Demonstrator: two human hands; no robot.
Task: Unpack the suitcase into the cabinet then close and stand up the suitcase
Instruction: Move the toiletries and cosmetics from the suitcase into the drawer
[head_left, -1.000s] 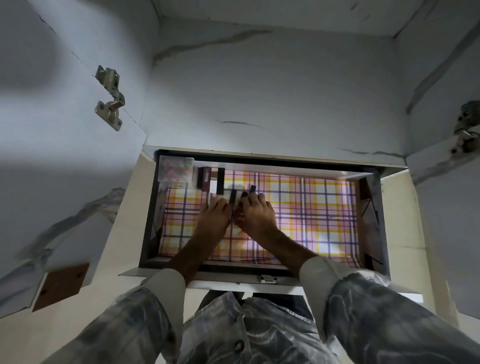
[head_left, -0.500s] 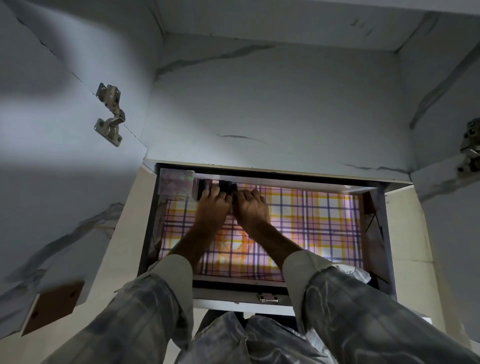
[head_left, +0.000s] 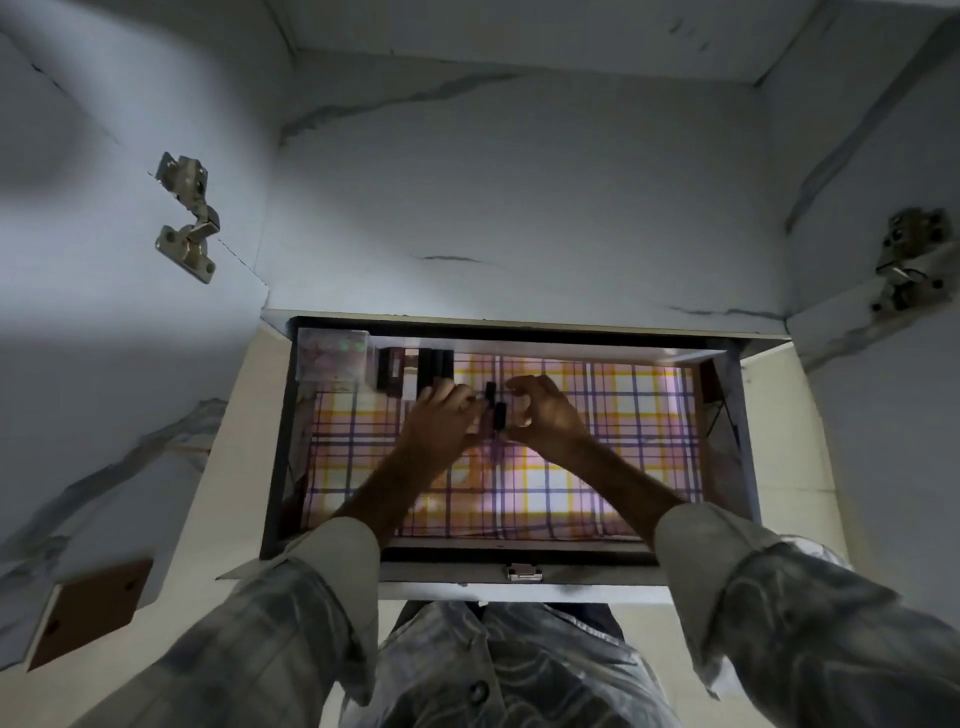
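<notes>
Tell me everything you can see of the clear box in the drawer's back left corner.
The clear box looks like transparent plastic, squarish, with a flat top that catches greenish and pink glints. Its contents are too blurred to name. It sits in the back left corner of the drawer, on the plaid liner, close beside a row of small dark items. Neither hand touches it.
</notes>
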